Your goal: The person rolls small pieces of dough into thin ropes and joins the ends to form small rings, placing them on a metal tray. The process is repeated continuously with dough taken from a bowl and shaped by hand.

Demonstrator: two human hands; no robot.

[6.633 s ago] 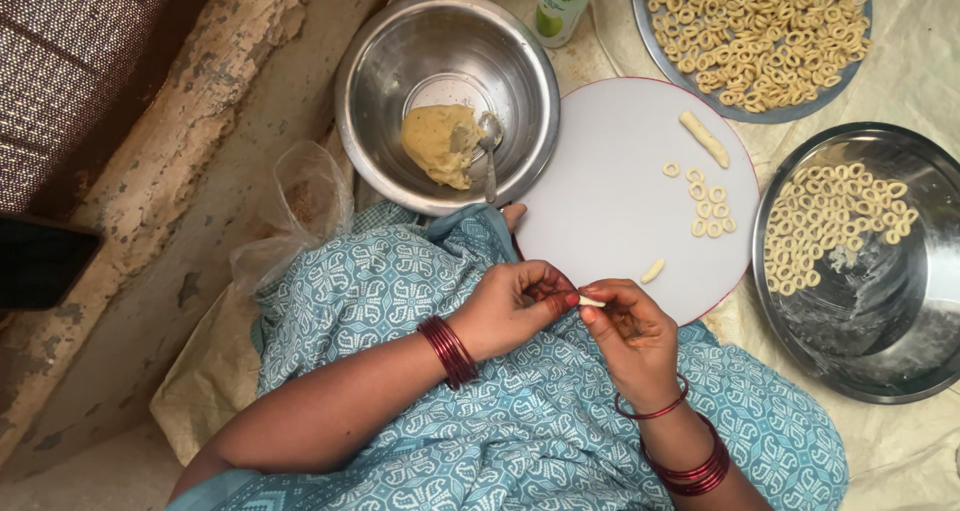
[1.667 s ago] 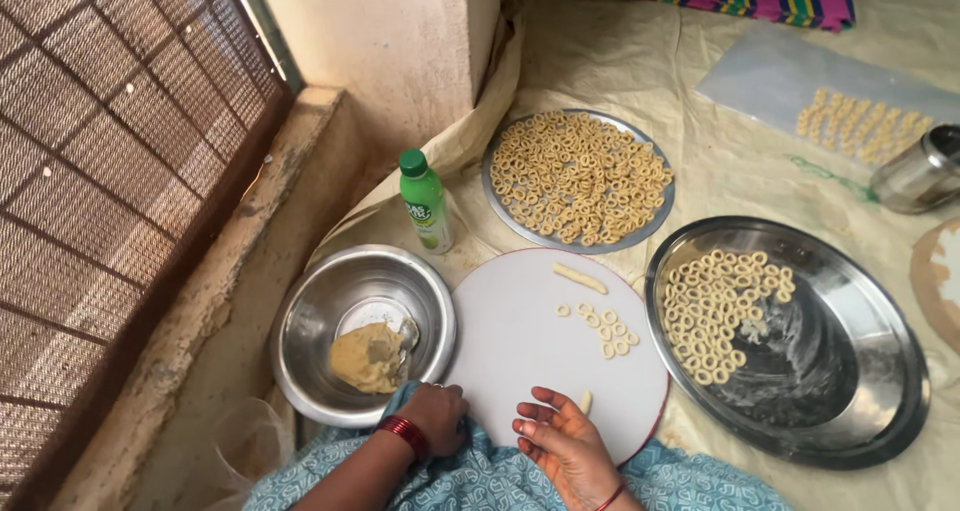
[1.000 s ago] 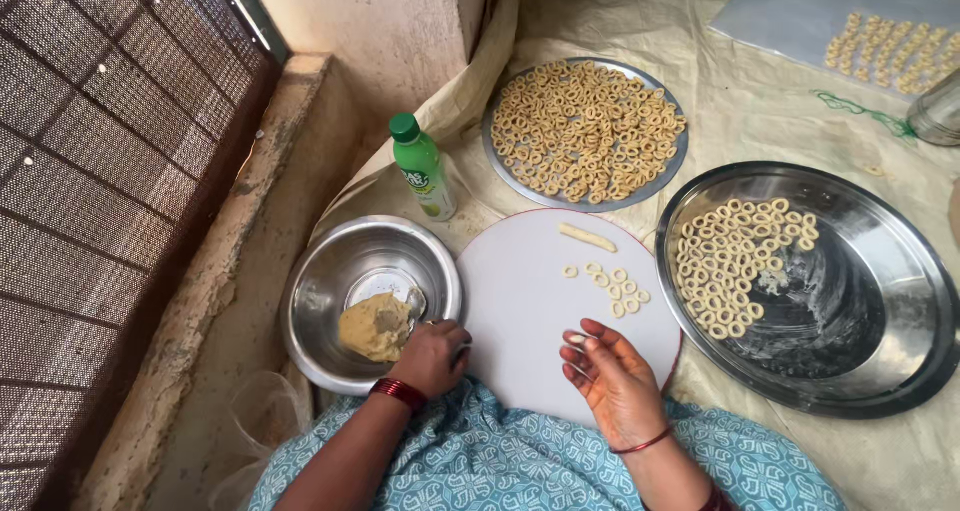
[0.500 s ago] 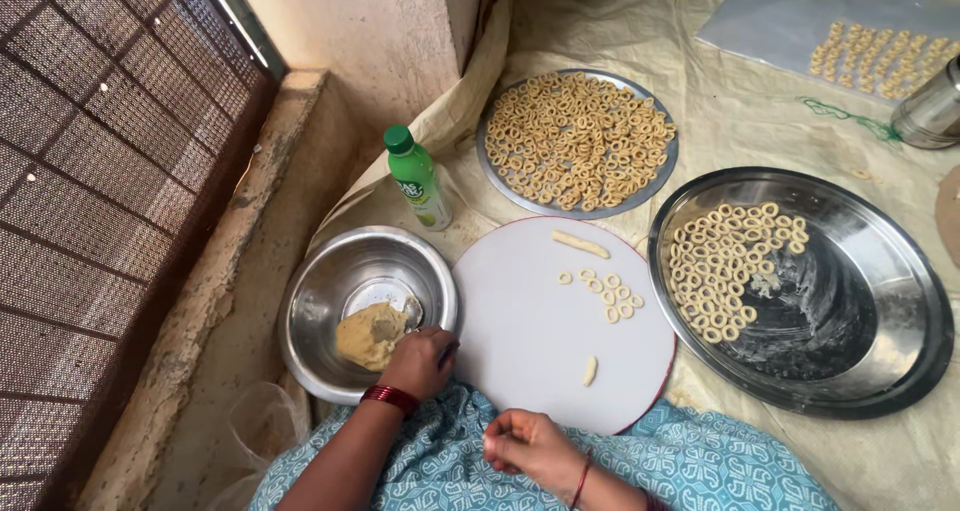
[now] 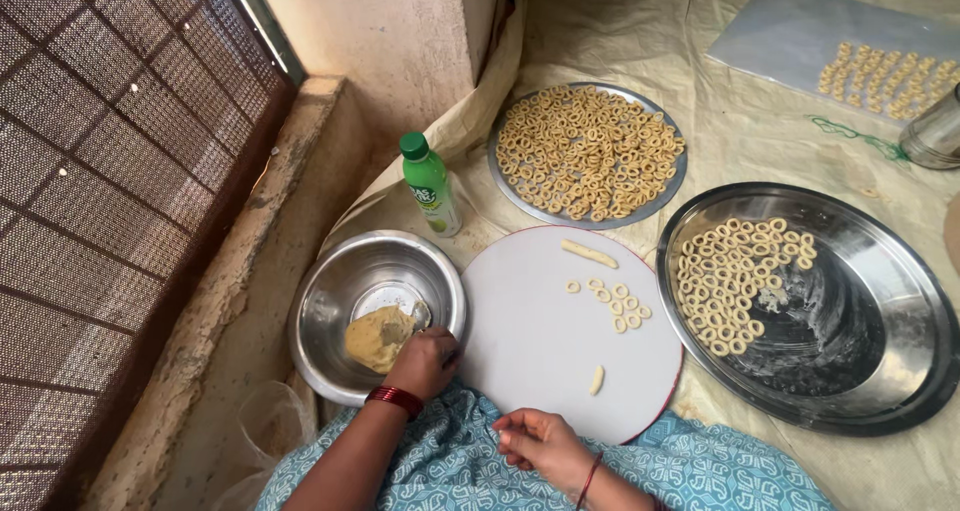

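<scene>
Down in the bowl [image 5: 330, 301] left of the white board [image 5: 540, 341], our left hand [image 5: 425, 361] is pinching the dough [image 5: 378, 336], fingers closed on its right edge, while our right hand [image 5: 540, 441] sits loosely curled and empty just below the board.

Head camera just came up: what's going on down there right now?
A person sits on the floor shaping dough into small rings. The left hand reaches into the steel bowl, at the lump of dough. The right hand rests loosely curled over the lap, at the near edge of the round white board, which holds a few rings and two short dough sticks. A full tray of rings and a partly filled steel plate lie beyond, beside a green bottle.
</scene>
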